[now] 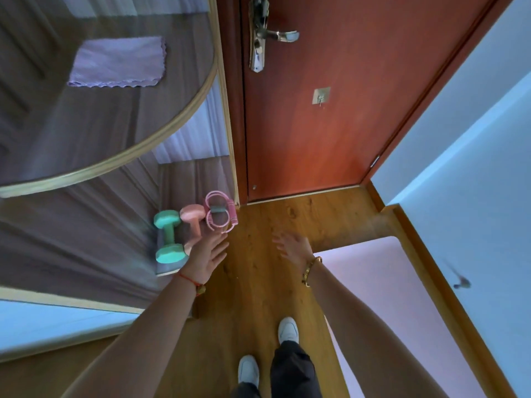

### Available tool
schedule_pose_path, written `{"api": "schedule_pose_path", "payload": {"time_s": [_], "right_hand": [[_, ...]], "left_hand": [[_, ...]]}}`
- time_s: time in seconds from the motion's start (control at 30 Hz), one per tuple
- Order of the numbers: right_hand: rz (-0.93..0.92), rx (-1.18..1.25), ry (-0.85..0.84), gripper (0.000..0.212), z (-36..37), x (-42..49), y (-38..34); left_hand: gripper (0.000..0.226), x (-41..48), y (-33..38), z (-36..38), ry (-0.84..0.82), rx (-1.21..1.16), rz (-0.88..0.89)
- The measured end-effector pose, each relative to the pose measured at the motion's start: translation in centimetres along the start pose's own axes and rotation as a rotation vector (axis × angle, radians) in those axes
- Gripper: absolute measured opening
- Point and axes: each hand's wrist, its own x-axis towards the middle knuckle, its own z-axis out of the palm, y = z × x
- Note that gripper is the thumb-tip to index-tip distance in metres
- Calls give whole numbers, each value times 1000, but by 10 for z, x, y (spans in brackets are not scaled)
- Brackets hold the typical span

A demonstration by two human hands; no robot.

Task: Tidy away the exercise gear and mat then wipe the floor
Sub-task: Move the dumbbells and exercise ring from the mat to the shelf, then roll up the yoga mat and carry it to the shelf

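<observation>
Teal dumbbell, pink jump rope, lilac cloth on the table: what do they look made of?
Teal dumbbell: matte, even colour with no shine, so probably a rubbery or vinyl coating; the core is unseen. Pink jump rope: thin smooth cord holding springy coils, likely plastic. Lilac cloth: soft fabric, perhaps microfibre, with a wavy edge, lying limp and flat.

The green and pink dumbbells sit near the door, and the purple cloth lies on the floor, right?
No: in the head view the purple cloth lies on the round table. The green dumbbell and pink dumbbell do sit near the door.
</observation>
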Motion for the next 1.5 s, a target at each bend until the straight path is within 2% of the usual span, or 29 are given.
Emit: {"api": "schedule_pose_path", "payload": {"time_s": [0.4,0.6,0.73,0.87,1.0,1.2,1.37,1.5], "right_hand": [[-11,35,20,29,-11,20,3],[-14,82,123,29,-59,1,11],[-20,181,232,25,-104,-21,31],[-11,297,370,27,-149,-55,61],[18,404,495,35,-190,-101,100],[48,598,663,33,-245,-192,153],[5,805,802,27,-285,-271,199],[-72,915,901,30,-315,-339,236]], "left_hand": [[49,23,-10,5,10,-15,-4],[44,27,-10,56,-87,53,-66],[43,23,-17,107,-167,187,-120],[45,8,-41,154,-304,362,-111],[42,-15,-69,202,-361,449,-134],[37,-74,-108,271,-518,541,-199],[39,-132,-140,324,-705,590,-224],[34,-178,-176,355,-843,673,-174]]}}
